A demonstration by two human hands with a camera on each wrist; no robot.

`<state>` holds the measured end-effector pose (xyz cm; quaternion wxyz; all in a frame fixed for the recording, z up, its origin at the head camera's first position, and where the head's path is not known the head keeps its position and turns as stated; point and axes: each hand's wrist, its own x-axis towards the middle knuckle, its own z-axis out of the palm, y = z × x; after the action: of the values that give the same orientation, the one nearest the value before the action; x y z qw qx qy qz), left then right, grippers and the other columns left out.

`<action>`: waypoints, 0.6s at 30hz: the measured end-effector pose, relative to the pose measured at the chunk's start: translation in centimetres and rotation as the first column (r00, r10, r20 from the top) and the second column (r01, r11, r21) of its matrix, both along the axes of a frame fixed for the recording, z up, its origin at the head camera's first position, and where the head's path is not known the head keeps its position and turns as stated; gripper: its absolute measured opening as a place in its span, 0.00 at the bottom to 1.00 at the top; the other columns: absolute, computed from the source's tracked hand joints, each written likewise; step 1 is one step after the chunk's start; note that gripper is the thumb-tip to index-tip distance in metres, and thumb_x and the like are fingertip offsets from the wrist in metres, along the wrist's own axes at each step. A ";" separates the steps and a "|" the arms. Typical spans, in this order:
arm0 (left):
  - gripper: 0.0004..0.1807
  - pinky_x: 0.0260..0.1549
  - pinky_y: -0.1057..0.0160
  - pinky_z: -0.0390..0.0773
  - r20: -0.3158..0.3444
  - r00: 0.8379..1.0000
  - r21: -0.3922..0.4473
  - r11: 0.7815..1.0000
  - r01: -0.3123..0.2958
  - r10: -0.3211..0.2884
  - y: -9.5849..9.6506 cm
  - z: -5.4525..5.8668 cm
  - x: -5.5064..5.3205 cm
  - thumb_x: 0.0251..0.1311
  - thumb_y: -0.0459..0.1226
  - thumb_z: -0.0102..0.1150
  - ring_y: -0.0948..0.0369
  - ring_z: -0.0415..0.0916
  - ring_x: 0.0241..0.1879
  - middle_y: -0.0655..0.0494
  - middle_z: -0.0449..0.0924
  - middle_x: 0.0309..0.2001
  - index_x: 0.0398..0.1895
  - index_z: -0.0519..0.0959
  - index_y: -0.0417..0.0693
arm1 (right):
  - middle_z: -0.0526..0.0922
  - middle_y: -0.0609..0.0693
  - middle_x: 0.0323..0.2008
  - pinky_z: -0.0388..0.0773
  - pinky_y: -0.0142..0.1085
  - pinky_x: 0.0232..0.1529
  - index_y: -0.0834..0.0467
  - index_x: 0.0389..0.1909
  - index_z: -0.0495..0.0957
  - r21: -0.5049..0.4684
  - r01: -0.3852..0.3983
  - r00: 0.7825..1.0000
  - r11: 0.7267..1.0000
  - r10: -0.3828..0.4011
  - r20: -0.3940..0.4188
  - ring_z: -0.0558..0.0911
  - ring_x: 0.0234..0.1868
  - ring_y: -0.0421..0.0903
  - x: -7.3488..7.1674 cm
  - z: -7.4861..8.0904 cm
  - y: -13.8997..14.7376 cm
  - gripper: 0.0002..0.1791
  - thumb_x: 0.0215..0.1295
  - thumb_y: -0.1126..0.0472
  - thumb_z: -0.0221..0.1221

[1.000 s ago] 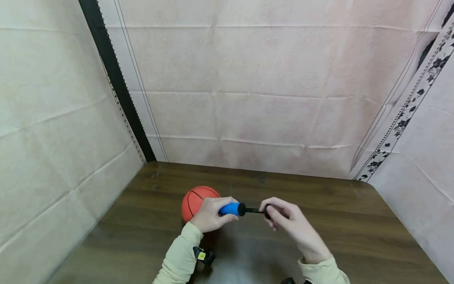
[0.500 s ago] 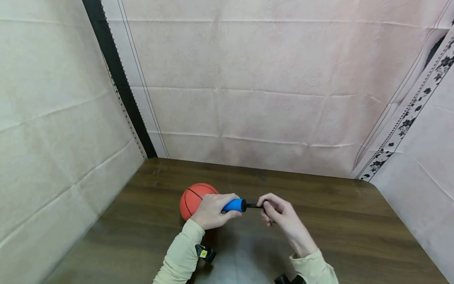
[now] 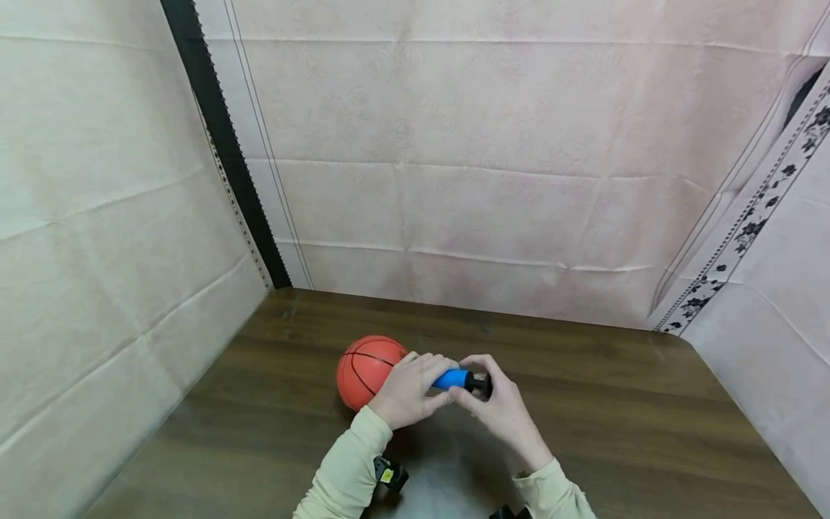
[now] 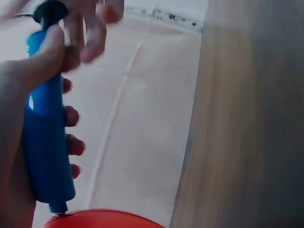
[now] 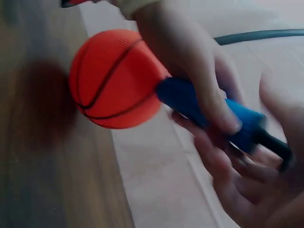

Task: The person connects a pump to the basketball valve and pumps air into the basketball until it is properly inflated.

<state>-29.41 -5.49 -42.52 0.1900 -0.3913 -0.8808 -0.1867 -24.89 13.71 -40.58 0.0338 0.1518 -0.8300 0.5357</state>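
My left hand [image 3: 408, 393] grips the blue barrel of a ball pump [image 3: 452, 378], fingers wrapped round it. A small orange-red basketball [image 3: 366, 371] sits just beyond that hand on the table. In the left wrist view the pump's narrow tip [image 4: 58, 208] meets the ball's surface [image 4: 109, 219]. My right hand [image 3: 506, 414] curves round the pump's black handle [image 3: 488, 387], thumb and fingers on either side and reaching past it to the barrel's end. Only a short length of plunger rod [image 5: 270, 141] shows between barrel and handle. Part of the barrel is hidden by the left fingers.
The brown wood-grain table [image 3: 616, 411] extends on both sides of the hands. Pale cloth [image 3: 454, 144] hangs behind it and at both sides, with a black strip [image 3: 227, 144] at the back left corner. A black wrist device [image 3: 391, 473] is on the left sleeve.
My right hand has moved left toward my left hand, pushing the pump's handle in, so the exposed rod is shorter. The left hand has shifted slightly right, still holding the barrel.
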 end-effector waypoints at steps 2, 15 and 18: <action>0.23 0.54 0.57 0.69 -0.005 1.000 -0.015 1.000 -0.022 0.022 0.0 0.1 0.3 0.59 0.52 0.63 0.63 0.74 0.49 0.62 0.79 0.48 0.56 0.73 0.58 | 0.82 0.52 0.34 0.79 0.31 0.30 0.50 0.49 0.75 -0.002 0.116 0.993 0.993 -0.116 0.009 0.81 0.28 0.43 0.2 -0.1 -0.5 0.19 0.58 0.54 0.67; 0.32 0.59 0.33 0.62 -0.013 0.858 -0.006 0.858 -0.513 0.513 -3.0 -0.8 1.6 0.37 0.49 0.78 0.45 0.63 0.64 0.52 0.74 0.59 0.52 0.79 0.61 | 0.83 0.54 0.23 0.79 0.36 0.29 0.54 0.40 0.78 -0.044 0.199 0.979 0.979 -0.197 0.047 0.81 0.22 0.46 1.0 -0.3 0.0 0.16 0.56 0.53 0.69; 0.32 0.59 0.34 0.62 -0.044 0.866 -0.004 0.867 -0.499 0.498 -3.2 -0.9 1.4 0.37 0.50 0.77 0.46 0.64 0.63 0.53 0.75 0.58 0.52 0.79 0.63 | 0.84 0.59 0.25 0.82 0.41 0.29 0.55 0.40 0.78 -0.116 0.209 0.975 0.971 -0.197 0.105 0.82 0.22 0.51 1.3 -0.5 0.1 0.15 0.55 0.56 0.70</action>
<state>-28.04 -8.69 -43.41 0.2469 -0.1560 -0.9493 -0.1167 -23.59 13.80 -41.08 0.0592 0.0386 -0.8062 0.5874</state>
